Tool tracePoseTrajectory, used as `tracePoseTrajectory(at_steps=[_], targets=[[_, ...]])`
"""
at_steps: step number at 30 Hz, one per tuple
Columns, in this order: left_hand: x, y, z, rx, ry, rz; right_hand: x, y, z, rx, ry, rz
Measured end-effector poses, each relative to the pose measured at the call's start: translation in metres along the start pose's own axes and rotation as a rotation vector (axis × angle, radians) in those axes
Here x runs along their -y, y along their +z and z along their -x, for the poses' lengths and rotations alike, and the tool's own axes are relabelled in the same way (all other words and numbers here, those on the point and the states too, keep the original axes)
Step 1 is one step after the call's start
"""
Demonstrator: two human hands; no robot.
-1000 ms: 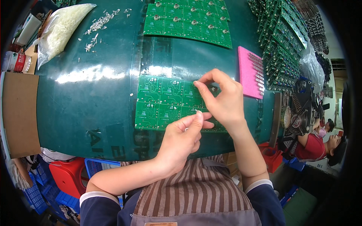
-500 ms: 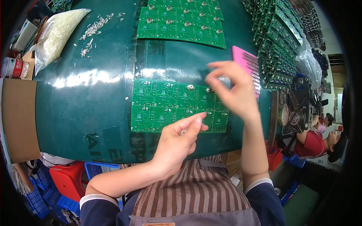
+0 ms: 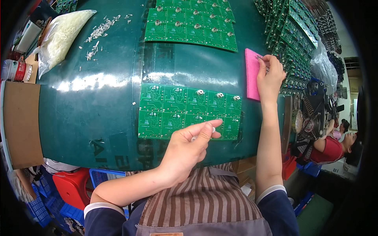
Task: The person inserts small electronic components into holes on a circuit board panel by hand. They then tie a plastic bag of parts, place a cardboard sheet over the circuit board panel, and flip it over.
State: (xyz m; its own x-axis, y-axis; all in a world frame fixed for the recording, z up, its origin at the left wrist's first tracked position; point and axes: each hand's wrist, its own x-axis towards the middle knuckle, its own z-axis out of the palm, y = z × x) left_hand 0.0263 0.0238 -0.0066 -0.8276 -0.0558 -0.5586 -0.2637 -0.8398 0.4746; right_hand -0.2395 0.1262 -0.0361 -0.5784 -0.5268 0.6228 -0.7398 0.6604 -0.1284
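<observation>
Reaching off the green circuit panel (image 3: 189, 112), my right hand (image 3: 269, 76) pinches parts at the pink foam (image 3: 252, 74); my left hand (image 3: 187, 147), pinching a small white piece, steadies the panel's near edge.

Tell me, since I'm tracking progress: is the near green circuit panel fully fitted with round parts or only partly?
Partly. The near green circuit panel shows three round silvery parts along its top row; the other cells look bare.
</observation>
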Motion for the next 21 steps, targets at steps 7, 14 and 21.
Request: tracePoseTrajectory(at_steps=[7, 14, 21], targets=[[-0.006, -0.003, -0.003, -0.047, 0.085, 0.101, 0.097, -0.067, 0.044, 0.449, 0.382, -1.312], [-0.003, -0.003, -0.004, -0.043, 0.100, 0.203, 0.117, -0.080, 0.063, 0.535, 0.395, -1.494], [-0.003, -0.005, -0.002, -0.041, 0.087, 0.204, 0.120, -0.081, 0.064, 0.488, 0.283, -1.286]])
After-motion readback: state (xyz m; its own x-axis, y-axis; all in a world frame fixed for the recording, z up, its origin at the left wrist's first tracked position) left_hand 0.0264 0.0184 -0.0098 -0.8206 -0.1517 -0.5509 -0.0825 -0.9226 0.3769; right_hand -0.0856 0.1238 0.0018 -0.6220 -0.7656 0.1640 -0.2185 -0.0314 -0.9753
